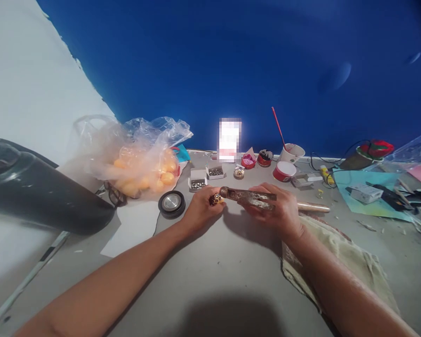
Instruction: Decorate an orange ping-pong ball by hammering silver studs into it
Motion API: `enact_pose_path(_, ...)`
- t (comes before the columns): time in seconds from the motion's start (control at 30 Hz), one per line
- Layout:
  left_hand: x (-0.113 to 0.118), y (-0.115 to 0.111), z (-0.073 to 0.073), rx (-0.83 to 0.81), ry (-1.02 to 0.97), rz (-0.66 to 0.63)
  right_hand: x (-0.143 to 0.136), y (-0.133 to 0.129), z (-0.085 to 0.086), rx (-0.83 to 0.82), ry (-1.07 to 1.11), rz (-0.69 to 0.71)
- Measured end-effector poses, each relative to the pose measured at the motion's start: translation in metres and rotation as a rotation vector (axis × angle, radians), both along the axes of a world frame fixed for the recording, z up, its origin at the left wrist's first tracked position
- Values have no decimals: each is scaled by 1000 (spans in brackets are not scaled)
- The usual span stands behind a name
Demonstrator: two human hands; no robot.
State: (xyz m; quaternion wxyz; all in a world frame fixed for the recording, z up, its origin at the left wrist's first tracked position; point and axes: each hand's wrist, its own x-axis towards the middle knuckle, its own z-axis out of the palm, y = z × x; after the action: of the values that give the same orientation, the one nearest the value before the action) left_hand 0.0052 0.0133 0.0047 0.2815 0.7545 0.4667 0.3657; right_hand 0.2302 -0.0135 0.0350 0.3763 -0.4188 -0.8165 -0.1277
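Rust-brown, the hammer [256,199] gripped in the right hand [284,213] is just beside the gold studded piece [216,199] the left hand [201,208] clasps, seemingly for tapping, needing careful aim.

On my feed I see a grey tabletop [196,262] carrying white paper [133,231], a round black disc [171,212], 2 small boxes [215,177] of shiny bits, a white cup [290,153] and a crumpled cloth [344,262].
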Motion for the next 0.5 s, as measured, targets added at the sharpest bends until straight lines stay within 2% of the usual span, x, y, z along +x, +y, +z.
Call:
enact_pose_path(0.13, 0, 1, 1, 8, -13, -19, 1, 1, -1, -13, -26, 4)
enact_pose_path(0.3, -1, 1, 1, -13, -9, -4, 0, 0, 0, 10, 41, -44)
enact_pose_path(0.5, -1, 0, 2, -35, -36, -3, -1, -1, 1, 35, -7, -27)
